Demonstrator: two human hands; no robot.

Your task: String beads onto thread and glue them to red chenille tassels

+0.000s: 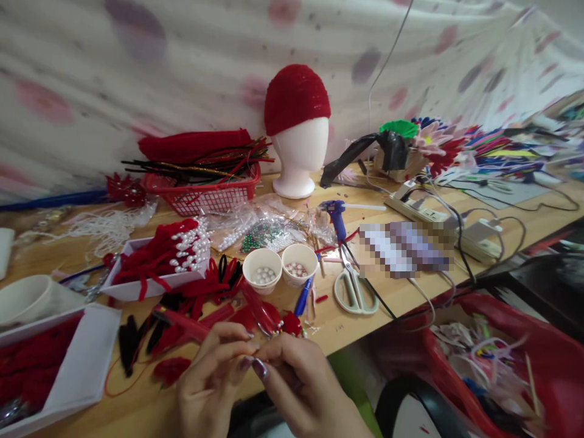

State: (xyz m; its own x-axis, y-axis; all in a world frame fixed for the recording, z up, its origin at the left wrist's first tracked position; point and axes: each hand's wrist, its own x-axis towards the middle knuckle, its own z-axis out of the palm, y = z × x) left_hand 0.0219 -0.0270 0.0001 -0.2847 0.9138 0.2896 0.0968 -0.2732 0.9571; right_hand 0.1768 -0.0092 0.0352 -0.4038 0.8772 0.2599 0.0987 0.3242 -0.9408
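My left hand [212, 380] and my right hand [301, 383] meet at the table's front edge, fingertips pinched together on a small red craft piece [278, 322] with thin red strips and wire. What exactly the fingertips pinch is too small to name. Just beyond my hands lie red and black petal pieces [182, 316]. Two paper cups of beads [262, 271] [298, 263] stand behind them, with a blue pen [303, 296] beside.
White scissors [353, 289] and a blue glue gun [336, 218] lie right of the cups. A white tray of red pieces with pearls [157, 258], a red basket [205, 191], a foam head with a red cap [297, 128], a power strip [417, 210] and a red bin [502, 365] surround the work.
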